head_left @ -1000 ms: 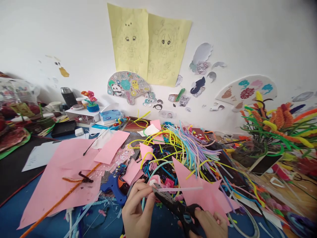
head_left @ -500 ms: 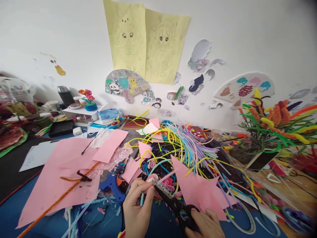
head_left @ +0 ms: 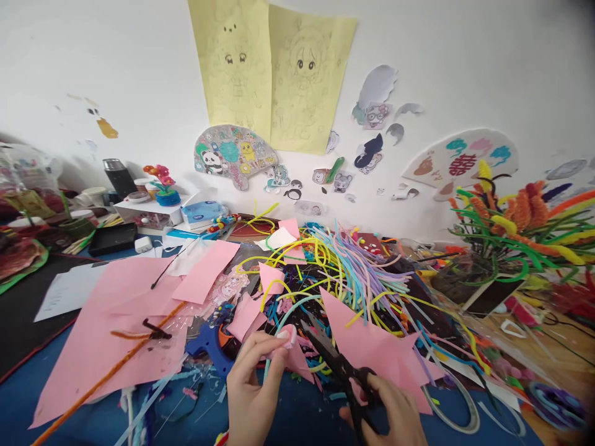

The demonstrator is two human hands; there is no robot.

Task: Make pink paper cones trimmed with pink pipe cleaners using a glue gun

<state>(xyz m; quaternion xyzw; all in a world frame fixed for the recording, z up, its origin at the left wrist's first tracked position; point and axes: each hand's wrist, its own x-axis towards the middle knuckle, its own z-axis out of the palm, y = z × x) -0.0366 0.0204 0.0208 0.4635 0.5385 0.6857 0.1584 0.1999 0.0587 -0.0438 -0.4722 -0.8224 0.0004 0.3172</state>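
- Scissors have drawn back rightward from the left hand since the earlier frame, and the pale strip that jutted out beside the blades no longer shows.
- Left grip: thumb and fingers pinch a small pink-and-white piece, near centre above the cluttered bench.
- Right hand: its grip curls around the scissors' handles; the blades look slightly parted.
- For clean snipping, I'd judge, hold the piece steady and leave the blade tips clear of the fingertips (they point roughly that way).
- Fingers hide part of the piece; both forearms are cut off at the near edge; where the strip lies, I cannot tell.
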